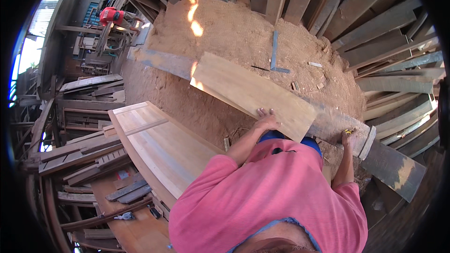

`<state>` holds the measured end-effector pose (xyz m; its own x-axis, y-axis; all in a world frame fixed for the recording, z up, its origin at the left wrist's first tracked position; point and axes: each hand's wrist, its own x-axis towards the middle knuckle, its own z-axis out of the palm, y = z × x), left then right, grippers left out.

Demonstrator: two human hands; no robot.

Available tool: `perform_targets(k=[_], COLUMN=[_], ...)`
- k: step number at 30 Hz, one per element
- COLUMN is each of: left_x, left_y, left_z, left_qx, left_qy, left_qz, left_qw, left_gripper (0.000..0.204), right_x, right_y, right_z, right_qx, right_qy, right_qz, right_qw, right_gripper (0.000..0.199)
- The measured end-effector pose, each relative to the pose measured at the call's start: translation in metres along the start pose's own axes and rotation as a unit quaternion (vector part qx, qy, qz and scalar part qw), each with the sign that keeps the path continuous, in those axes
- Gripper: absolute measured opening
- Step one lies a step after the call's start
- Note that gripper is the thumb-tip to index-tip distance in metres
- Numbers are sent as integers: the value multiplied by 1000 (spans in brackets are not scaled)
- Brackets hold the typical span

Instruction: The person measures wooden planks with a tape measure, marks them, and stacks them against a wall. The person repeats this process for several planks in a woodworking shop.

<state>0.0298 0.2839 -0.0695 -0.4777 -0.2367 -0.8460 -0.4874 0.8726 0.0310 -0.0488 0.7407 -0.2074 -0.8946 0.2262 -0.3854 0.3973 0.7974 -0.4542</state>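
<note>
The person is wearing a loose pink shirt (272, 192) of plain knit cloth, filling the lower middle of the head view. Its short sleeves are ending above the elbows, leaving both forearms bare. A narrow blue trim is showing along the neckline at the bottom edge of the picture. Below the shirt's hem, a strip of blue garment (286, 137) is peeking out, with a small dark patch on the pink cloth just beside it. The left hand (268, 120) and the right hand (346, 138) are both bare, wearing no gloves. Any ring or watch is too small to tell.
</note>
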Motion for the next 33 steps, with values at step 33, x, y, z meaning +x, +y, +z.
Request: perform_targets(k=[33], left_x=[86], left_y=[-141], left_z=[-84], left_qx=[-314], left_qy=[-257], left_qz=[310], left_qw=[860], left_gripper=[69], right_x=[-109], right_y=[-206], right_z=[130], right_qx=[413], right_qy=[-40], right_qz=[217], right_qw=[884], right_gripper=[56])
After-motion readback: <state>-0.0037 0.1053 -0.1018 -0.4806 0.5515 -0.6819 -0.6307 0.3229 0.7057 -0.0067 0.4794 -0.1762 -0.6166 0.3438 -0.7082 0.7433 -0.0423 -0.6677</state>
